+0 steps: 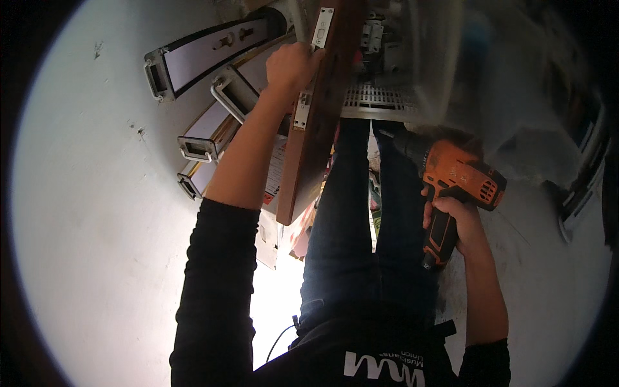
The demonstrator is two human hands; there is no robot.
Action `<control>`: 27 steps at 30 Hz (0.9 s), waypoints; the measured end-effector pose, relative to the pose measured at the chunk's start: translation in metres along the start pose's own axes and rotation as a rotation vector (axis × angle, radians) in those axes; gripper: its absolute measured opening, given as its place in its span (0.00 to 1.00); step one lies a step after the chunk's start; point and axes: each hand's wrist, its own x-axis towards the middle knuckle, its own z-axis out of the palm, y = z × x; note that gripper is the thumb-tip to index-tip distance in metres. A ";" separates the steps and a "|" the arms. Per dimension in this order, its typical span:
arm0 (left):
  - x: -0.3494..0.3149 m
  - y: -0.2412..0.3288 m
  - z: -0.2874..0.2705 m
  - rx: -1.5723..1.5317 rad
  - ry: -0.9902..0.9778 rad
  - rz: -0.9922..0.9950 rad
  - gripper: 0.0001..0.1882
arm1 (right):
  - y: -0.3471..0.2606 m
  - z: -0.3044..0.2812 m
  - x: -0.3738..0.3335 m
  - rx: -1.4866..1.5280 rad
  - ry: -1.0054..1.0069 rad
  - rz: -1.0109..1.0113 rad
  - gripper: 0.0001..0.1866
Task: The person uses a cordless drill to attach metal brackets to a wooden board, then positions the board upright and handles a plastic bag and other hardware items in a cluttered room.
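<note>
A brown wooden door or thick panel stands edge-on, running from top centre down toward my legs. My left hand is closed at its edge, between two metal plates. The upper plate is long with an oval cut-out, and the lower plate has small screw holes. My left fingertips are partly hidden behind the hand. On the right, my right hand wraps round the grip of an orange and black cordless drill. The drill's nose points left, toward the panel, and is apart from it.
Several white-panelled pieces with metal handles lean at the left. A perforated metal tray or shelf sits beyond my legs. Cloudy plastic sheeting fills the upper right. A pale wall rises at the left.
</note>
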 end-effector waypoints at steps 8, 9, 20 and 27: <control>-0.002 -0.006 0.005 0.038 0.042 0.037 0.26 | 0.006 0.005 0.002 -0.002 0.011 -0.016 0.18; -0.004 -0.006 0.005 0.036 -0.002 0.016 0.26 | 0.006 0.005 0.002 -0.005 0.010 -0.016 0.18; -0.029 -0.008 -0.008 -0.062 -0.017 -0.081 0.22 | 0.007 0.011 -0.001 0.010 0.026 0.018 0.18; -0.021 -0.012 -0.010 -0.056 0.002 -0.034 0.24 | 0.006 0.009 0.002 0.028 0.004 -0.011 0.17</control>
